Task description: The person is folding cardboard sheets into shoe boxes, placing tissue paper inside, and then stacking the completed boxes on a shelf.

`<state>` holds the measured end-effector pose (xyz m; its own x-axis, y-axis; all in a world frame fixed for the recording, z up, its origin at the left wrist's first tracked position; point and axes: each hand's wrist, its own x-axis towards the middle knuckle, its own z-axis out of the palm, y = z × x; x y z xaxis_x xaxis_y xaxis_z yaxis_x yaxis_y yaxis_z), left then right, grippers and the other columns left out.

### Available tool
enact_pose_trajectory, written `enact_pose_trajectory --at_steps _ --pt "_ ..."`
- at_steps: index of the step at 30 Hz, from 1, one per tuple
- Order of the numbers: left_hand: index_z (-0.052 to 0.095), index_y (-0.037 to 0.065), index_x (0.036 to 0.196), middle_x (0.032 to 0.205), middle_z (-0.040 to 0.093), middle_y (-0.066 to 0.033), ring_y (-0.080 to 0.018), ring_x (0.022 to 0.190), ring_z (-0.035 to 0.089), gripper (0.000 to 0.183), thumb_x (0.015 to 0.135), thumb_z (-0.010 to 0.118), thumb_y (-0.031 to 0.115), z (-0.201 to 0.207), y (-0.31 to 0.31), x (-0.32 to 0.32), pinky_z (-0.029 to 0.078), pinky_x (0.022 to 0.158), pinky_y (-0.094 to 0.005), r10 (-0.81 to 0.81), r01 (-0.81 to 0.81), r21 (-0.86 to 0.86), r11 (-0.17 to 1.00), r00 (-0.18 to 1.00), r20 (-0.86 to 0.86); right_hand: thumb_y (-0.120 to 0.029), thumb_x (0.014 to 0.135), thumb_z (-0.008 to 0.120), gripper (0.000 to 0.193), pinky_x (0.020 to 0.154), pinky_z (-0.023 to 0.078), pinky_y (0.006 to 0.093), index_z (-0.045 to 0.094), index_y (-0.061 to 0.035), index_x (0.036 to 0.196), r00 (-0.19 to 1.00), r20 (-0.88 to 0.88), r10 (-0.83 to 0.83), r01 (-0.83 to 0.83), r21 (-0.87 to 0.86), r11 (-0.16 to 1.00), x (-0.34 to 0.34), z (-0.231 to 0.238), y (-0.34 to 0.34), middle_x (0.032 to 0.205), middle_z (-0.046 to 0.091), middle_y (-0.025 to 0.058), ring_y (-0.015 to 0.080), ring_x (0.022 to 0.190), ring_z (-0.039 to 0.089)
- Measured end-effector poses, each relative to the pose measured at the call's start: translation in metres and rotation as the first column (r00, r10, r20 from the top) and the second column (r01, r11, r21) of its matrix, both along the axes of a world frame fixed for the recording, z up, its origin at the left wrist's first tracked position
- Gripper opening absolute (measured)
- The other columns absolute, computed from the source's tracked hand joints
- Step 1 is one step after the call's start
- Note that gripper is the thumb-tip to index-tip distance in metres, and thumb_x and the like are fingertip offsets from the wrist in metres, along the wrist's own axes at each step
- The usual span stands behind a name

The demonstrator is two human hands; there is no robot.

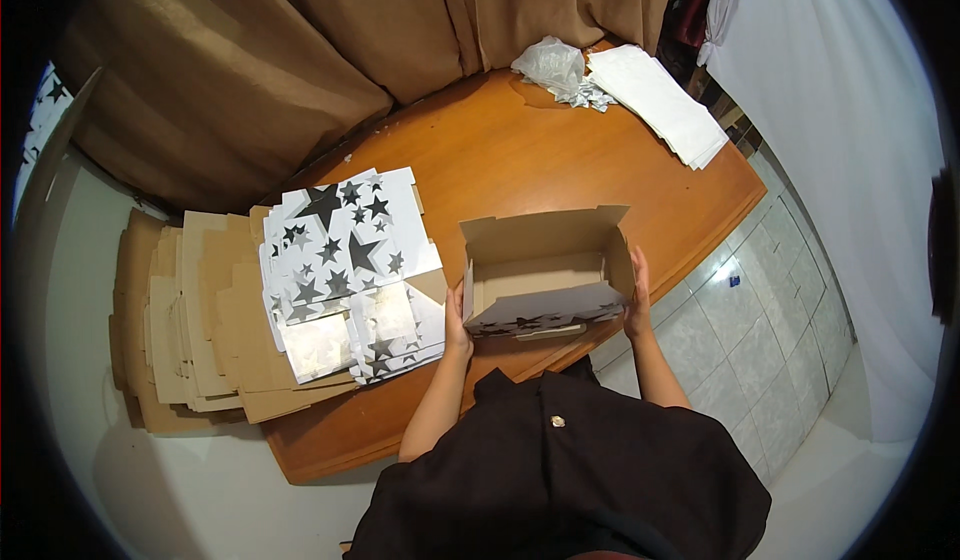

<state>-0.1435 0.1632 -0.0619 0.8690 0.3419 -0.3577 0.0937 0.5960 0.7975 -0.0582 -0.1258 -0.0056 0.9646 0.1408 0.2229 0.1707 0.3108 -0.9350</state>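
An open-topped cardboard box (545, 305) stands at the table's near edge, plain brown inside and white with dark stars on its outer near wall. My left hand (457, 322) presses against its left end, and my right hand (638, 295) is around its right end. Both hands grip the box between them; some fingertips are hidden behind its walls. Just left of my left hand lies a stack of flat star-printed cardboard sheets (345, 245), overlapping one another.
Several plain brown cardboard flats (210, 310) fan out at the far left. The wooden table (470, 145) carries a clear plastic bag (552, 63), small silvery packets (592, 97) and white sheets (660, 105) at its back. Brown curtains (330, 50) hang behind; a white cloth (830, 110) hangs right.
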Motion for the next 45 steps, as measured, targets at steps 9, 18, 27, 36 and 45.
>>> enact_pose_trajectory --at_steps 9,18,27,36,45 --pt "0.033 0.003 0.138 0.143 0.034 -0.0118 -0.0218 0.134 0.027 0.064 0.096 0.023 0.05 0.036 0.017 -0.009 0.015 0.11 -0.034 -0.199 0.221 0.163 0.961 0.97 -0.139 -0.011 0.086 0.057 0.052 0.101 0.031 0.0321 0.037 0.0 0.133 0.948 -0.121 -0.294 0.249 -0.289 0.924 -0.012 -0.012 0.013 0.13 0.044 0.0145 0.0226 0.119 0.043" --pt "0.042 0.0 0.124 0.112 0.052 -0.013 -0.0223 0.103 0.051 0.04 0.087 0.049 0.015 0.077 0.007 -0.011 0.04 0.087 -0.0354 0.285 -0.483 0.702 0.524 0.876 0.389 -0.015 0.083 0.052 0.023 0.077 0.044 0.0287 0.056 -0.001 0.101 0.819 -0.315 -0.48 0.39 -0.307 0.868 -0.01 -0.045 0.004 0.095 0.059 0.0061 0.0149 0.087 0.055" --pt "0.054 0.0 0.112 0.112 0.055 -0.0168 -0.0308 0.109 0.05 0.032 0.081 0.055 0.006 0.147 -0.042 0.017 0.037 0.096 -0.0373 -0.467 -0.248 0.87 0.427 0.763 0.447 -0.003 0.074 0.053 0.034 0.082 0.042 0.0309 0.05 -0.0016 0.108 0.939 -0.321 -0.122 0.192 0.197 0.962 -0.015 -0.044 -0.01 0.099 0.058 0.0062 0.0201 0.09 0.056" --pt "0.038 0.005 0.135 0.131 0.043 -0.0174 -0.032 0.126 0.035 0.067 0.077 0.066 0.022 0.101 0.013 0.065 0.027 0.105 -0.0391 -0.115 -0.239 0.958 0.158 0.959 0.258 0.001 0.071 0.053 0.056 0.094 0.037 0.0365 0.039 -0.0029 0.125 0.932 -0.357 0.054 0.036 0.242 0.97 -0.007 -0.048 -0.024 0.12 0.05 0.0088 0.0233 0.111 0.049" --pt "0.058 0.009 0.118 0.087 0.056 -0.008 -0.0236 0.088 0.054 0.05 0.072 0.072 0.025 0.086 0.019 0.066 0.034 0.097 -0.039 -0.217 -0.142 0.856 0.497 0.935 0.281 -0.005 0.073 0.057 0.045 0.097 0.035 0.0391 0.048 0.0013 0.116 0.875 -0.471 0.113 0.066 0.347 0.935 -0.008 -0.066 -0.027 0.116 0.055 0.0112 0.0256 0.11 0.05"
